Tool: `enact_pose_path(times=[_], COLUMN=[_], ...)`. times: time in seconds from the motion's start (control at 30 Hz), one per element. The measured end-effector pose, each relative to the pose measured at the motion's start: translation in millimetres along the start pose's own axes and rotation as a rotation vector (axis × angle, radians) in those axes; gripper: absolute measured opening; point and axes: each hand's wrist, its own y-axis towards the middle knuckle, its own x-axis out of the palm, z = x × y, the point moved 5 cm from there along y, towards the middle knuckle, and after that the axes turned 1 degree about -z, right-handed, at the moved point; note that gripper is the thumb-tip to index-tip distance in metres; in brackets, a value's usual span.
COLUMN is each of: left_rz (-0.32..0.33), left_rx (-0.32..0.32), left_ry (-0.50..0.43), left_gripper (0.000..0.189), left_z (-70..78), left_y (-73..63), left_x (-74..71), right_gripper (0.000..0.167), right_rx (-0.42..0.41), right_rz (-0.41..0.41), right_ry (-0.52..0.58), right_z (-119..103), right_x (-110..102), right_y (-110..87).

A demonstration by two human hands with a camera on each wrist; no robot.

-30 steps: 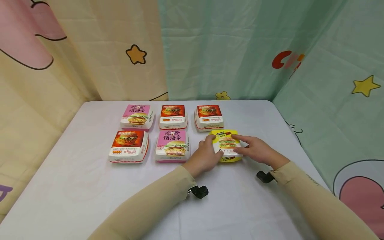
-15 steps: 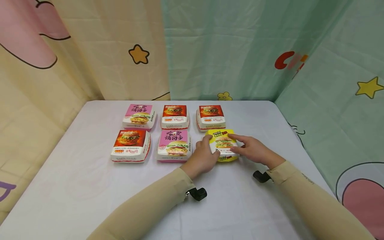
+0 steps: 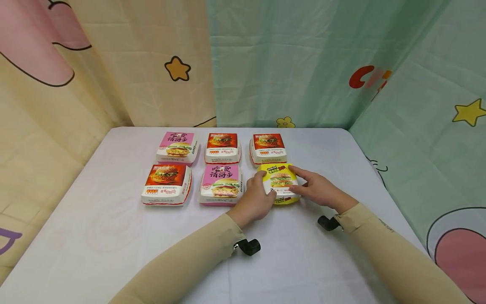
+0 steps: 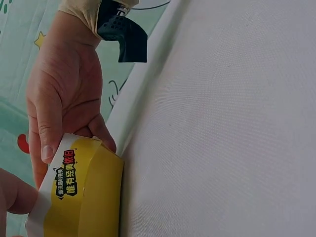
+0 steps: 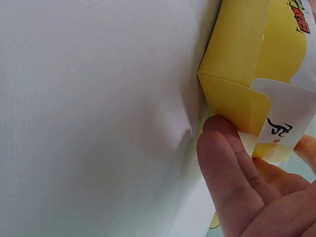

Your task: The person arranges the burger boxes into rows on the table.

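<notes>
On the white table (image 3: 182, 253) a yellow and white burger box (image 3: 280, 180) lies flat at the right end of the front row. My left hand (image 3: 253, 201) grips its left side, with the thumb at the front corner. The right side is gripped by my right hand (image 3: 322, 191), index finger near the back corner and thumb on the printed lid. A yellow wall and white tab of the box (image 5: 281, 113) show beside the right fingers in the right wrist view. Just left of my left hand sits a pink burger box (image 3: 221, 185).
A red and white box (image 3: 167, 185) stands at the front left. Behind are another pink box (image 3: 177, 147) and two red and white boxes (image 3: 222, 147), all lids up. Patterned curtains (image 3: 281, 63) enclose the table's back and sides.
Both hands have slid the yellow box a little to the left, toward the front pink box. The other boxes keep their places on the table. The head view has shifted slightly.
</notes>
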Motion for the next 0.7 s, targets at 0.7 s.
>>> enact_pose_path(times=[0.7], left_rz=[0.023], left_rx=[0.005], left_ry=[0.018], left_gripper=[0.071], left_z=[1.0], left_y=[-4.0], left_x=[-3.8], right_gripper=[0.080], right_rx=[-0.010], right_rz=[0.006], right_ry=[-0.027], right_z=[-1.2], right_x=[0.3], right_y=[2.8])
